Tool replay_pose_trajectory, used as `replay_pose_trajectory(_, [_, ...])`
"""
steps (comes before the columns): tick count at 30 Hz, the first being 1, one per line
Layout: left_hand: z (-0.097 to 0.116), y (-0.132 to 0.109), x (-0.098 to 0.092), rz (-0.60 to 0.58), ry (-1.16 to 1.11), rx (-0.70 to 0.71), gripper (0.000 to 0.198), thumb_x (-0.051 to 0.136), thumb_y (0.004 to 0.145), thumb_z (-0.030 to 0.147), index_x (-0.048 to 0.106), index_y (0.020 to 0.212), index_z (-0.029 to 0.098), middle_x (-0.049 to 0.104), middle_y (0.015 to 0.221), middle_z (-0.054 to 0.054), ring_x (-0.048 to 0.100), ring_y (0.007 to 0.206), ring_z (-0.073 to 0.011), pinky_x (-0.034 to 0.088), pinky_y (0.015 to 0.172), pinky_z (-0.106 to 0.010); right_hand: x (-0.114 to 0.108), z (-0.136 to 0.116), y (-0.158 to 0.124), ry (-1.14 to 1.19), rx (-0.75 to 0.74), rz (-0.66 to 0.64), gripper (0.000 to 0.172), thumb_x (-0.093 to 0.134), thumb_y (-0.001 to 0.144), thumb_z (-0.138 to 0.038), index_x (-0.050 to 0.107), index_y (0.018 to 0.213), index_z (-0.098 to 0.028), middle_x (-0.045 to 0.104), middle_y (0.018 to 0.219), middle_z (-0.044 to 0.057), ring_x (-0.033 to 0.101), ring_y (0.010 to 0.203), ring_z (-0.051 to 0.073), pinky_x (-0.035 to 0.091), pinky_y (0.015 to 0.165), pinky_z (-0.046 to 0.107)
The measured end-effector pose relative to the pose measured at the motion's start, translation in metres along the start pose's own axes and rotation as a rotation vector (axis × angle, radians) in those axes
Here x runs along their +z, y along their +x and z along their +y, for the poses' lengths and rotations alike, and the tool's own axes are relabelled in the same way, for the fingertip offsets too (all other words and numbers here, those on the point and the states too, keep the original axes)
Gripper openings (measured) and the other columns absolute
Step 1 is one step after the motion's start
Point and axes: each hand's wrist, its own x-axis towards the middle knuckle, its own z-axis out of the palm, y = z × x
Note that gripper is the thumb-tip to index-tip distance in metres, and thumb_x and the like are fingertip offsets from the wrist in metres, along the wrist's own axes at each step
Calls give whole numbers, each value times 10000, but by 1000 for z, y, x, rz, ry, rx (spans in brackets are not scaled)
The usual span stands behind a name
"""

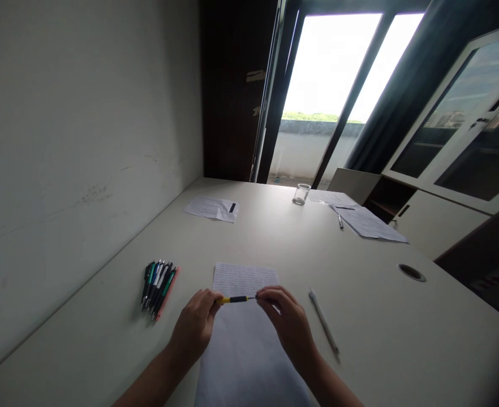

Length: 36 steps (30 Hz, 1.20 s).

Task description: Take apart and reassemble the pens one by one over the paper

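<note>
A yellow pen with a black grip [237,299] is held level above a sheet of paper [249,345] that has lines of writing near its top. My left hand [197,317] is closed on the pen's yellow end. From the other end a thin refill sticks out to the right. There my right hand [286,317] pinches a small dark pen tip, partly hidden by the fingers; whether it is separate from the refill I cannot tell. To the right of that hand a white pen [323,322] lies on the table.
A bunch of several pens [158,289] lies on the white table [147,367] at left. Farther back are a crumpled paper sheet [209,208], a glass jar [301,194], and stacked papers [370,221] with a dark pen [340,221]. A round cable hole [411,273] is at right.
</note>
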Motion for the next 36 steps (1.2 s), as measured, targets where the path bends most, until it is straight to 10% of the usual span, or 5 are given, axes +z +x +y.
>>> replay_pose_trajectory(36, [8,1,-6,-47,-38,52,163,464,989,131,606,1003,210,669,872,-49,627,779,-198,502,689,-289,4,-5,-2,-65,6,-87,137,633,944,-314,713,909,-208,699,845,59,673,748,184,571,671,274])
